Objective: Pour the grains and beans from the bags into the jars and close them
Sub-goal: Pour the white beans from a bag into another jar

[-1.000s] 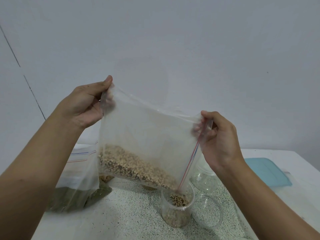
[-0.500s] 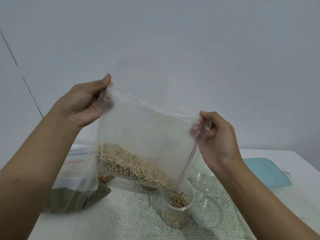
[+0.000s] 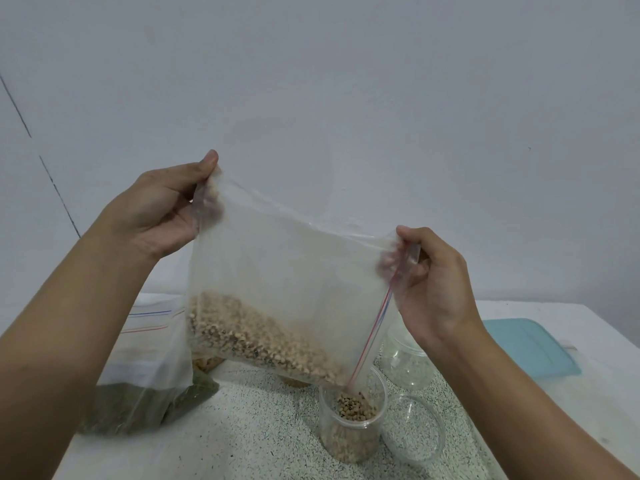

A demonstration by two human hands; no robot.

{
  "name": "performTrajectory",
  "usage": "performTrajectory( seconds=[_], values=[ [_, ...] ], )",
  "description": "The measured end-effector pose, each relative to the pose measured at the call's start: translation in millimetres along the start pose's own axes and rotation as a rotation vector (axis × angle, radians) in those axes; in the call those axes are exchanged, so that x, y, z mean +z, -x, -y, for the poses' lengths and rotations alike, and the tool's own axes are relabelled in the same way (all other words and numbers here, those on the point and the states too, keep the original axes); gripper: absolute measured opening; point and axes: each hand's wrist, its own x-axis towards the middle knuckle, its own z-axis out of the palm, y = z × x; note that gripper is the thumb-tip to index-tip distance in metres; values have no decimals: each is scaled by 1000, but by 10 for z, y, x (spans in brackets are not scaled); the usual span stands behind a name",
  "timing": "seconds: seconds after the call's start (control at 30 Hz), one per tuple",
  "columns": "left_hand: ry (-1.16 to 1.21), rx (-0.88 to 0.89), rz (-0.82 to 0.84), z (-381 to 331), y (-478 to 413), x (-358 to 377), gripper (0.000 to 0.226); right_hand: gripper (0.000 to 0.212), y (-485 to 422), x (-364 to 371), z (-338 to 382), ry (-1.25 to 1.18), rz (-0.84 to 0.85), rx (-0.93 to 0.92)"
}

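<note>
At the table's (image 3: 242, 431) nine o'clock stands a second bag (image 3: 145, 372) of dark contents, untouched. Above it the left hand (image 3: 162, 209) pinches the top corner of the clear bag (image 3: 294, 268), thumb and curled fingers clamped on the plastic at the bag's ten o'clock. The bag hangs tilted, its beans (image 3: 256, 341) banked along the low edge toward the open corner at five o'clock. That corner sits just over the mouth of the jar (image 3: 351, 431), which I judge well over half full. The right hand (image 3: 433, 285) grips the zip end at the bag's three o'clock, fingers closed on it. I read this as the pour, midway; next I'd lift the left corner gently and watch the level, since the jar may not take it all. An empty jar (image 3: 405, 362) waits at the jar's one o'clock; a clear round piece (image 3: 414, 433), jar or lid I cannot tell, sits at three; a blue lid (image 3: 530, 348) lies farther right.
</note>
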Motion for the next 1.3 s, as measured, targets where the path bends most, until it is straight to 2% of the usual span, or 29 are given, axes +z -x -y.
performTrajectory(
  seconds=[0.07,0.2,0.37,0.57,0.87,1.3],
  values=[
    [8,-7,11,-2,1,-13,21,23,7,-6,-4,0,6,0],
    [-20,-13,36,-9,4,-22,24,38,18,8,0,19,7,-20],
    [-32,7,19,-26,41,13,30,40,33,17,1,20,3,-21],
    [-8,-3,17,-47,40,22,27,44,37,34,-8,17,-4,-28],
    [-15,-5,21,-86,38,24,32,39,28,58,-20,21,-13,-37],
    [-15,-12,48,-94,-32,-29,17,39,10,62,-46,21,5,-38]
  ],
)
